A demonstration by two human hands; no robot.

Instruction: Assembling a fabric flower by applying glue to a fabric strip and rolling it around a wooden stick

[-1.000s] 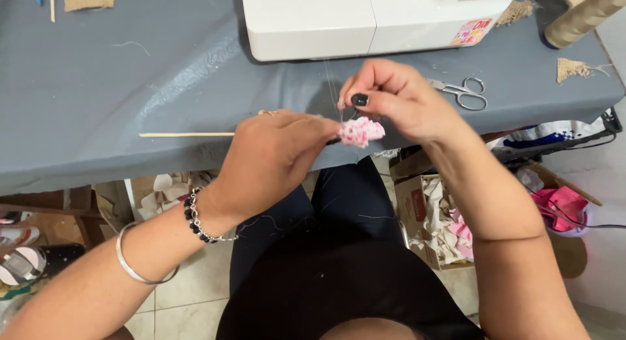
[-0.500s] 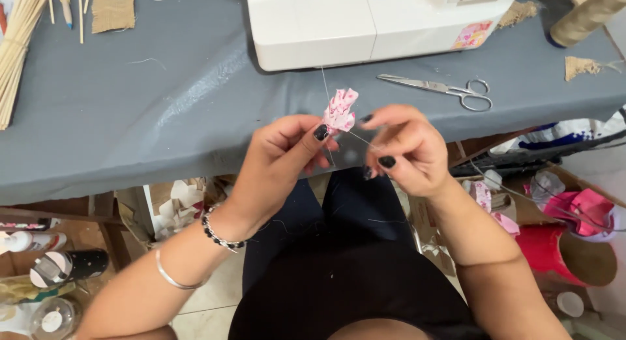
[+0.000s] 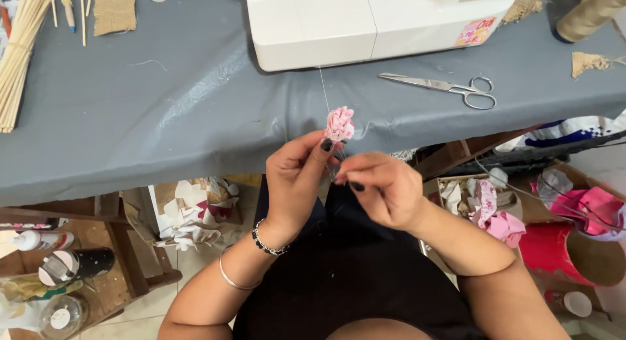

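Note:
My left hand (image 3: 297, 177) pinches a small pink and white fabric flower (image 3: 340, 123) by its base, holding it upright just in front of the table edge. A thin thread (image 3: 323, 87) runs up from the flower toward the white sewing machine (image 3: 365, 20). My right hand (image 3: 381, 187) sits right beside the left, below the flower, with its fingers closed in a pinch near the flower's base; what it pinches is too small to tell, possibly thread or a needle.
Grey cloth covers the table (image 3: 163, 118). Steel scissors (image 3: 443, 87) lie right of the machine. Wooden sticks (image 3: 19, 53) and a burlap patch (image 3: 115, 11) lie at far left. A beige thread cone (image 3: 590, 14) is at far right. Fabric scraps and red containers (image 3: 554, 249) stand on the floor.
Both hands dropped from over the table to just below its edge. The flower now stands upright above my left fingers, and my right hand has closed in beside the left.

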